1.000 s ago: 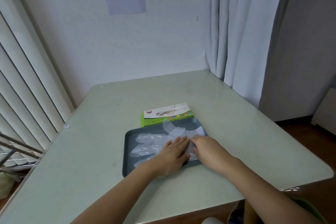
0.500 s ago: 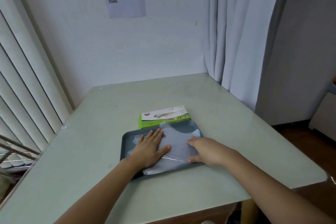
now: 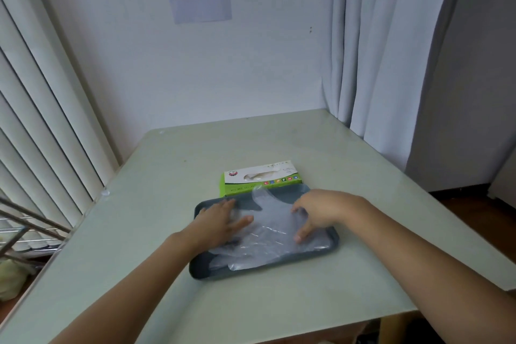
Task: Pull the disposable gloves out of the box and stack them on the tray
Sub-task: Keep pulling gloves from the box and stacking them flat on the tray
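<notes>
Head view: clear disposable gloves (image 3: 268, 234) lie stacked in the grey tray (image 3: 201, 268), which sits just in front of the green box (image 3: 259, 180) on the table (image 3: 167, 176). The left hand (image 3: 220, 220) presses flat on them, fingers straight. The right hand (image 3: 321, 209) arches over their right side, fingertips touching; whether it pinches the film is unclear.

Both forearms reach forward over the table's (image 3: 279, 310) near edge. The left hand (image 3: 220, 222) lies flat, palm down, fingers straight, thumb spread. The right hand (image 3: 321, 211) arches, fingers bent downward, thumb extended.
</notes>
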{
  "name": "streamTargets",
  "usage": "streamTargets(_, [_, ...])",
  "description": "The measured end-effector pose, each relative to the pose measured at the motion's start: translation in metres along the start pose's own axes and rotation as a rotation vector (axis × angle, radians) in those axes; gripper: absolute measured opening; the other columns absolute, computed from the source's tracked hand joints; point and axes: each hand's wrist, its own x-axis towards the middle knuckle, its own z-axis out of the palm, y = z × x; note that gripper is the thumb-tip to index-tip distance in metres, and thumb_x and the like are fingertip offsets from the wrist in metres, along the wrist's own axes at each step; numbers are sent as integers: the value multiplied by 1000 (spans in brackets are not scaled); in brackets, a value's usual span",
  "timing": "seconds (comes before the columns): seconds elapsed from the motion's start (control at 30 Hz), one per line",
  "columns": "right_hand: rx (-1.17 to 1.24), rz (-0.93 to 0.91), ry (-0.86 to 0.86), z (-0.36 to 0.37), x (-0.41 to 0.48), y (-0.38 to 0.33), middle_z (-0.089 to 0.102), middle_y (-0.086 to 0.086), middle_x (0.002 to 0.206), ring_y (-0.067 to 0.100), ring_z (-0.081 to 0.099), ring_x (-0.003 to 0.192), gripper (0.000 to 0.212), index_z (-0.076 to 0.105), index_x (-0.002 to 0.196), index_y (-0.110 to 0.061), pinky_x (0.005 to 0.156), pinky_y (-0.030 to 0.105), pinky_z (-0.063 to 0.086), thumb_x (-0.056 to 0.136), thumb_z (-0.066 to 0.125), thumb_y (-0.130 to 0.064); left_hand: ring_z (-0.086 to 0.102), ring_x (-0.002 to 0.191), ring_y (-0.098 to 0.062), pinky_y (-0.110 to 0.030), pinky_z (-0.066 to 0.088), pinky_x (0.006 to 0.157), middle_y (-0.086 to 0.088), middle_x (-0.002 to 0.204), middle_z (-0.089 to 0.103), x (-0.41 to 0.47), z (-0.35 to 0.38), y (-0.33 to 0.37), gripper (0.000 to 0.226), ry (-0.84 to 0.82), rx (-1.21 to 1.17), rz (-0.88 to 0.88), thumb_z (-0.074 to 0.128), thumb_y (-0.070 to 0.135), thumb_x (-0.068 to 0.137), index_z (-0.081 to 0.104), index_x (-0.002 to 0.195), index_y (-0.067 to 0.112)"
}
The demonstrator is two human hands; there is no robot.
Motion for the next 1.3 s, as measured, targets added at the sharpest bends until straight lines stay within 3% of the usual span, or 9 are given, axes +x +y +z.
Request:
streamTargets(0.07, [59, -27, 111, -11, 6, 2, 55, -1, 132, 20, 53, 116, 62, 53, 133, -18, 90, 27, 41, 80, 71, -46, 52, 122, -26, -32, 39, 100, -6, 138, 53, 9, -15, 2, 53, 157, -58, 21, 48, 48, 96, 46, 138, 16])
streamTargets(0.13, [131, -54, 249, -18, 19, 2, 60, 2, 119, 20, 56, 109, 44, 61, 123, -16, 82, 26, 42, 84, 69, -37, 53, 118, -24, -30, 39, 97, -6, 136, 55, 23, -28, -1, 47, 260, -99, -13, 50, 41, 97, 49, 137, 16])
streamTargets(0.27, [167, -117, 434, -27, 55, -4, 62, 3, 114, 20, 55, 104, 25, 66, 113, -18, 76, 26, 37, 90, 62, -26, 51, 122, -23, -28, 38, 98, -4, 138, 54, 54, -36, -13, 44, 255, -202, -63, 53, 32, 96, 49, 138, 17])
streamTargets(0.53, [211, -193, 531, -20, 121, -14, 57, 6, 119, 23, 53, 110, 27, 63, 117, -14, 92, 31, 41, 90, 60, -12, 45, 128, -17, -15, 28, 92, 2, 138, 49, 85, -23, -26, 52, 193, -421, -51, 69, 29, 87, 52, 136, 24])
streamTargets(0.7, [206, -300, 509, -15, 149, -16, 57, 0, 114, 19, 55, 102, 22, 64, 109, -15, 86, 34, 45, 87, 66, -18, 39, 109, -3, -6, 24, 77, 14, 116, 42, 98, -19, -35, 46, 170, -447, 3, 68, 24, 88, 56, 132, 18])
streamTargets(0.83, [161, -344, 529, -12, 160, -15, 58, -3, 104, 17, 56, 91, 18, 64, 98, -14, 75, 32, 45, 88, 65, -29, 36, 112, 0, -5, 22, 84, 10, 130, 43, 102, -15, -41, 48, 171, -466, 20, 69, 25, 88, 56, 134, 19])
streamTargets(0.93, [140, -341, 576, -10, 166, -12, 59, -1, 96, 15, 53, 84, 22, 63, 92, -12, 65, 28, 35, 87, 65, -33, 34, 115, 2, -9, 22, 92, 5, 144, 40, 104, -14, -44, 50, 156, -474, 21, 70, 28, 87, 55, 134, 23])
streamTargets(1.2, [192, -322, 637, -8, 167, -11, 61, 0, 95, 14, 54, 76, 12, 68, 88, -10, 65, 24, 33, 90, 61, -20, 36, 126, -3, -8, 20, 93, 3, 148, 39, 106, -13, -48, 49, 156, -477, 48, 69, 27, 87, 54, 134, 22])
streamTargets(1.3, [120, -323, 581, -10, 162, -9, 59, 0, 96, 16, 55, 79, 13, 70, 92, -13, 64, 26, 33, 91, 59, -20, 37, 128, -5, -7, 20, 91, 2, 148, 39, 107, -13, -49, 50, 163, -472, 53, 70, 27, 87, 54, 134, 22])
